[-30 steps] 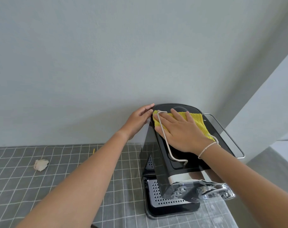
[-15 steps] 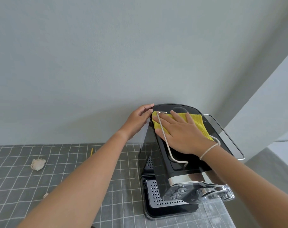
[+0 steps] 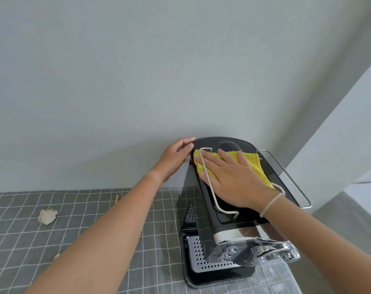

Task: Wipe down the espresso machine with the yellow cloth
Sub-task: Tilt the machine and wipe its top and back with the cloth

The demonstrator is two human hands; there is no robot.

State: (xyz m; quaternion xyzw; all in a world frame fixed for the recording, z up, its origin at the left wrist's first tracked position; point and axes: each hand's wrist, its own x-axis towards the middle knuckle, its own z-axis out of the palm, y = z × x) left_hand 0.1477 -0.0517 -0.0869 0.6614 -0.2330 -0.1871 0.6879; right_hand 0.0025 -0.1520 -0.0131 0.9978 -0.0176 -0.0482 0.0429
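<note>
The right hand (image 3: 235, 183) has slid a little left – flat on the yellow cloth (image 3: 252, 164) – the left hand (image 3: 174, 158), fingers curled, steadies the espresso machine (image 3: 233, 219); best press evenly.

Showing glossy black plastic on the top of the espresso machine (image 3: 233, 209), mirroring light. Carrying thin polished metal rails (image 3: 210, 183) along both sides, and a chrome band with shiny knobs at the front. Exposing a perforated, brushed-looking metal drip tray (image 3: 198, 257) below. Looking soft and ribbed, the yellow cloth (image 3: 255, 166), like terry fabric. Lying matt and woven, the grey checked tablecloth (image 3: 74, 230). Appearing crumpled and papery, the white wad (image 3: 47, 216). Looking matt and faintly rough, the painted wall (image 3: 138, 71).
</note>
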